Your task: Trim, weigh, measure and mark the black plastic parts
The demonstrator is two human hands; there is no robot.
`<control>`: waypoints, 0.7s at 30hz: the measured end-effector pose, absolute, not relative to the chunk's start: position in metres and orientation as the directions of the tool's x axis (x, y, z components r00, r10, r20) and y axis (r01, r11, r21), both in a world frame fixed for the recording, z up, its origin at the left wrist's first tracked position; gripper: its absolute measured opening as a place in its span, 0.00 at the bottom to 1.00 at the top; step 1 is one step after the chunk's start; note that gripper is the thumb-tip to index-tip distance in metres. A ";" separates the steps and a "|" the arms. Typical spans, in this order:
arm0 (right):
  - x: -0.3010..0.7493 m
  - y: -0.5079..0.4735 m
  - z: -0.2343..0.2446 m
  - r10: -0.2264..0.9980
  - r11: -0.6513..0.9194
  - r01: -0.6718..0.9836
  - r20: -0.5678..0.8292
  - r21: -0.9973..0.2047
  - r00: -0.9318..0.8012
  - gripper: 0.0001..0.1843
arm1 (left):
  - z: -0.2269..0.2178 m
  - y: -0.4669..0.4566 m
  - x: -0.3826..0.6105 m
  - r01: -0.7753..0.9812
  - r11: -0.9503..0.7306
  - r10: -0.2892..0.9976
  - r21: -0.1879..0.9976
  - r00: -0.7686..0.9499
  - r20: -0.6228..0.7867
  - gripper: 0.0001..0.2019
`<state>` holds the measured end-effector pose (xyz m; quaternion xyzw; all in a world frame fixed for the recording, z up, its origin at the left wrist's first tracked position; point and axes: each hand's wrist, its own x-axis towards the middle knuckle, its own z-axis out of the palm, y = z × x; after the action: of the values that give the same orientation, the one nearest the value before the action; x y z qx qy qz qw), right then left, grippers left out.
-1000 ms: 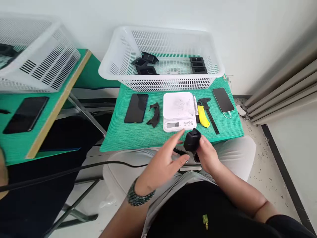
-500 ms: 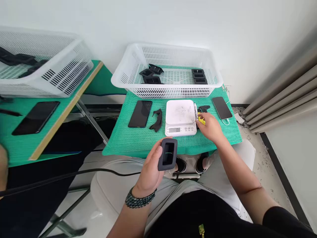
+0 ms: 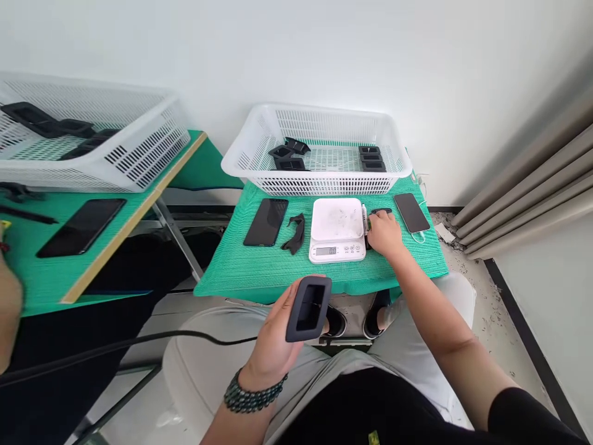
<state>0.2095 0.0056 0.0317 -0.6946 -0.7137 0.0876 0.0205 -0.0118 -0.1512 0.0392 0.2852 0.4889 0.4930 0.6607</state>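
Note:
My left hand [image 3: 275, 337] is closed around a black rectangular hollow part [image 3: 308, 309], held tilted above my lap with its opening facing up. Right of the white digital scale [image 3: 337, 221], my right hand [image 3: 385, 233] reaches down to the table with fingers curled. What lies under those fingers is mostly hidden. A black-handled item [image 3: 381, 211] shows just beyond them, and a pen-like white stick [image 3: 364, 216] lies along the scale's edge. The scale's platform carries only dark specks, and its display seems to read 0.0. Left of it lies a curved black scrap [image 3: 294, 235].
Behind the scale stands a white basket [image 3: 319, 183] with several black parts [image 3: 290, 164]. Phones flank the scale: a dark one [image 3: 266, 222] left, a cabled one [image 3: 411, 212] right. On the left table [image 3: 134, 213] are another basket [image 3: 134, 157], a phone [image 3: 81, 227] and a person's arm [image 3: 9, 303].
My right hand has settled over the yellow item beside the scale, which is now covered. The black part in my left hand has tilted and sits slightly lower in view. The camera view has shifted.

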 end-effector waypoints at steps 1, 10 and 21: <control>0.209 0.006 0.032 0.995 0.030 0.989 -0.086 -0.144 -0.043 0.22 | 0.040 -0.151 -0.011 -0.360 0.355 0.931 0.863 0.050 -0.362 0.32; 0.204 -0.001 0.033 0.993 0.093 0.994 -0.061 -0.064 -0.097 0.23 | 0.048 -0.152 -0.012 -0.329 0.324 0.944 0.887 0.049 -0.326 0.35; 0.210 0.000 0.019 0.988 0.154 0.988 -0.025 0.019 -0.154 0.22 | 0.038 -0.154 -0.012 -0.364 0.275 0.954 0.890 -0.014 -0.300 0.32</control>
<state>0.2103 0.0001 0.0192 -0.6504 -0.7594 0.0008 -0.0158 -0.0118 -0.1544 0.0377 0.3031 0.4861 0.5204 0.6332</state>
